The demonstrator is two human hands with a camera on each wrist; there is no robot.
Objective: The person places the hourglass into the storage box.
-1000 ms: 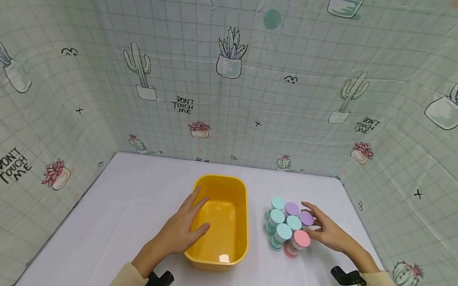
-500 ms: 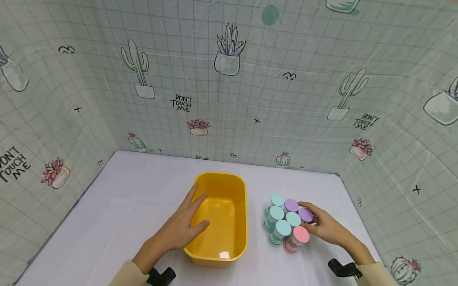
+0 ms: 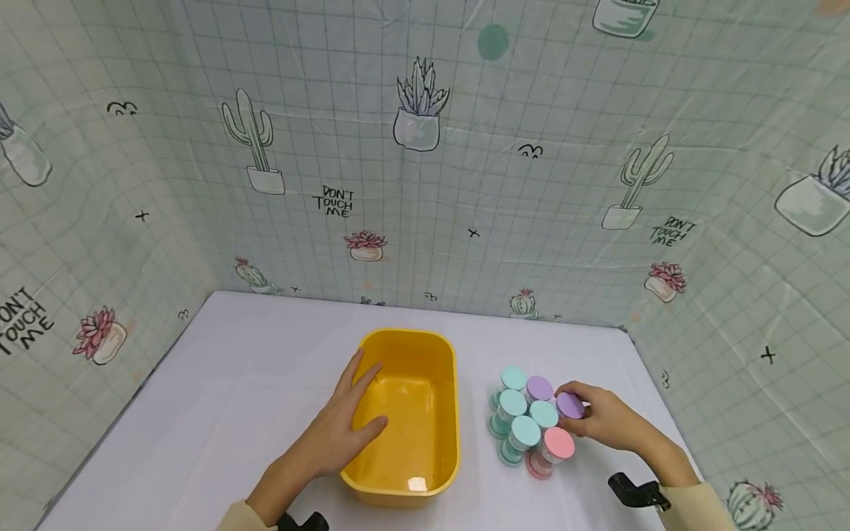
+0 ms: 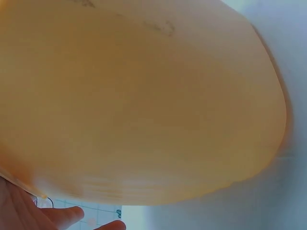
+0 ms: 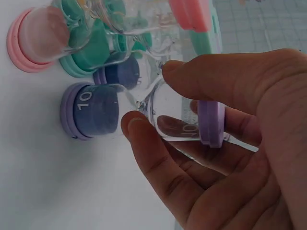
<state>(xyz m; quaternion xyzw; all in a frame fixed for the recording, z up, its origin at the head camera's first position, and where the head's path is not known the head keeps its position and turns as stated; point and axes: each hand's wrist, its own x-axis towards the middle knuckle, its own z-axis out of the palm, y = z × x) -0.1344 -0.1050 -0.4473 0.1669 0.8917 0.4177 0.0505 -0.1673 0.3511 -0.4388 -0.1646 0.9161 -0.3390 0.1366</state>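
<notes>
A clear-glass hourglass timer with purple end caps and blue sand point(image 3: 569, 405) stands at three o'clock of its cluster, and the right hand point(image 3: 607, 422) comes in from its four o'clock, fingers curled round the upper bulb and gripping it. Whether its base bears on the white cloth-covered counter point(image 3: 265, 369) I cannot tell. The left hand point(image 3: 335, 436) lies at about nine o'clock of the deep yellow oblong plastic bin point(image 3: 412, 358), fingers spread and relaxed over the rim; contact there is unclear.

The likeliest mishap is a knock: the second purple-capped timer point(image 3: 540, 388) at ten o'clock and the pink-capped timer point(image 3: 558, 444) at seven both sit close, so a sideways pull could topple one, and the four mint-capped timers point(image 3: 511, 403) beyond might follow. The bulb is smooth and rounded, so a loose pinch could let it slip or swivel. If the left hand leaned hard on the rim, the bin might tip or slide.

"10" is printed on both bulbs of the held timer, with finer print too small to read. The backdrop point(image 3: 564, 243) says "DON'T TOUCH ME" at the bin's eleven o'clock and the cluster's one o'clock. No brand is legible.
</notes>
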